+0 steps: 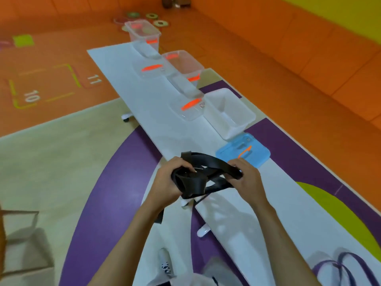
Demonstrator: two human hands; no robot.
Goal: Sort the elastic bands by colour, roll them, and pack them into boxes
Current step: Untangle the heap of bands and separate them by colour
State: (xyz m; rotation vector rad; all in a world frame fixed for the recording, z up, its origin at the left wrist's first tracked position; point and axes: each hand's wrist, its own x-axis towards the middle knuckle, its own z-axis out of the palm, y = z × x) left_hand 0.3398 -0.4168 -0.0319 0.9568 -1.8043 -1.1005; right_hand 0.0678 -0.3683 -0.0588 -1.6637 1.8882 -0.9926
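Where the white table (132, 83) has its near edge, the black elastic band (214, 161) runs crosswise from hand to hand, loops bunched at its left end. The left hand (165, 179) curls around that bunch; the right hand (250, 178) pinches the other end, fingers curled.

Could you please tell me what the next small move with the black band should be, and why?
Probably one more winding turn: the left hand grips a partly rolled bundle of the black elastic band, while the right hand pinches a loose loop, and a tail hangs below the table edge. It looks too loose for the open box.
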